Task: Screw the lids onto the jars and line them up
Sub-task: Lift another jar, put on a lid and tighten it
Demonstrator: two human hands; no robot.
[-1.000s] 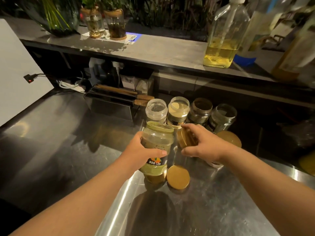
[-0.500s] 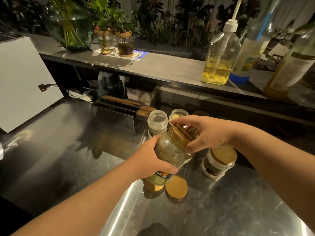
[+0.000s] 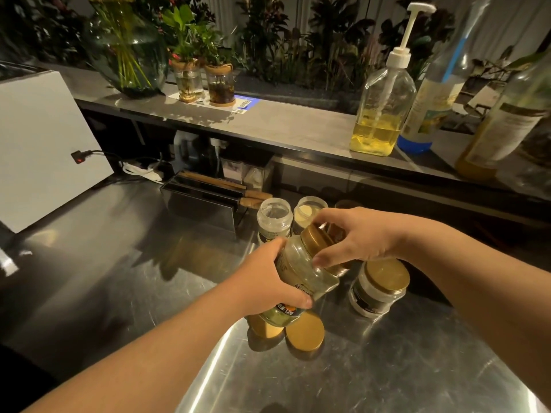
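My left hand [image 3: 268, 278] grips a clear labelled jar [image 3: 301, 275], held tilted above the steel counter. On the jar's mouth sits a gold lid [image 3: 316, 239], and my right hand [image 3: 357, 234] wraps its fingers around that lid. A second jar with a gold lid on it [image 3: 380, 286] stands on the counter to the right. Two loose gold lids lie under the held jar: one whole [image 3: 304, 335], one half hidden [image 3: 264, 327]. Behind my hands stand two open jars, a clear one [image 3: 273, 217] and one holding pale contents [image 3: 307, 210]. Any further jars are hidden by my right hand.
A dark metal holder with wooden-handled tools [image 3: 205, 201] stands behind the jars to the left. A white box [image 3: 41, 144] fills the left side. The raised shelf [image 3: 268, 120] carries a pump bottle [image 3: 383, 105], other bottles and plant jars. Bare steel counter [image 3: 387, 368] lies in front.
My right hand brought the gold lid from beside the jar onto its mouth, and my left hand lifted and tilted the jar. The camera view tipped upward.
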